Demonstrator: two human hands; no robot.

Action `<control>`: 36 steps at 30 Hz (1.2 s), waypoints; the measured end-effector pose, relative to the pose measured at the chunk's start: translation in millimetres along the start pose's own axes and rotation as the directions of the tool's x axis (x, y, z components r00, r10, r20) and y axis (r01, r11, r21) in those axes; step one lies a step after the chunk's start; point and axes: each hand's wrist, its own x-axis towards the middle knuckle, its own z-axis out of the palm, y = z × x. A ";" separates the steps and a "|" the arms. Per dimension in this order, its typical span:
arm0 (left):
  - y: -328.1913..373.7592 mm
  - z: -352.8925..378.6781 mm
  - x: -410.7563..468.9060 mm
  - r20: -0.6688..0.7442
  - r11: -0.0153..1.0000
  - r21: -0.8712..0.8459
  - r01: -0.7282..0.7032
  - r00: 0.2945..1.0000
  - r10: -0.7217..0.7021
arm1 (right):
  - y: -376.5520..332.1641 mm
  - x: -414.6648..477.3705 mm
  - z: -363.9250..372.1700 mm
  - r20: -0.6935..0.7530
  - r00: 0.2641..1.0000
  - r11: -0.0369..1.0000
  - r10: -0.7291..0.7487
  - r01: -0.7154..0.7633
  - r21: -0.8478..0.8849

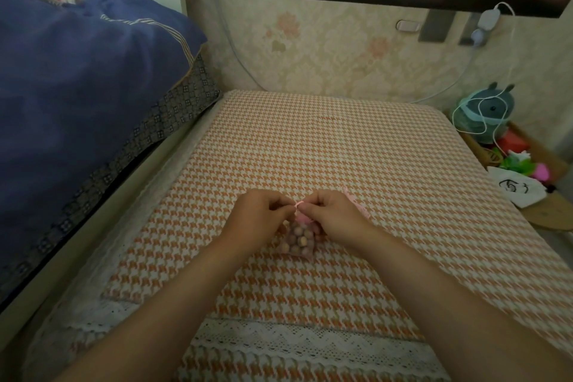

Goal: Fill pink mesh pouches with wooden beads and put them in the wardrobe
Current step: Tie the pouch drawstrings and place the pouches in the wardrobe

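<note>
My left hand (pixel 260 217) and right hand (pixel 335 216) each pinch the pink ribbon (pixel 298 204) above the bead-filled pouch (pixel 298 243), likely so I can draw its mouth closed

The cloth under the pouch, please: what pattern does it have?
The cloth is orange-and-white houndstooth, seen in the head view.

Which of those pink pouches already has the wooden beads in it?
The pink pouch between left hand and right hand: round beads show through it. The other pink mesh, behind the right hand, shows none.
</note>
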 end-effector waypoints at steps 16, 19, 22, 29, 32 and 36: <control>-5.8 23.1 -1.7 -0.033 0.977 -0.178 0.114 0.992 -0.122 | -2.9 -3.1 -4.2 0.081 0.994 0.968 0.070 -0.087 0.234; -4.9 26.0 -2.4 -0.036 0.968 -0.195 0.156 0.986 -0.166 | -3.0 -2.6 -20.4 0.077 0.997 0.986 0.011 0.002 -0.169; -3.2 25.6 -3.7 -0.022 0.944 -0.256 0.206 0.975 -0.219 | 3.5 -5.3 -24.8 0.039 0.999 0.931 -0.032 0.044 -0.363; 2.3 28.6 -11.2 0.003 0.985 -0.153 0.085 0.996 -0.085 | 3.5 -4.3 -11.5 -0.020 0.995 0.765 -0.102 0.066 -0.641; 6.7 27.4 -10.6 -0.047 0.999 0.005 0.054 0.997 -0.054 | -15.0 -12.0 -13.6 0.042 0.993 0.645 -0.106 0.101 -0.758; 14.4 24.6 -9.9 -0.016 0.986 0.166 0.013 1.000 -0.010 | -31.0 -27.1 -27.2 0.163 0.985 0.591 -0.048 0.160 -0.790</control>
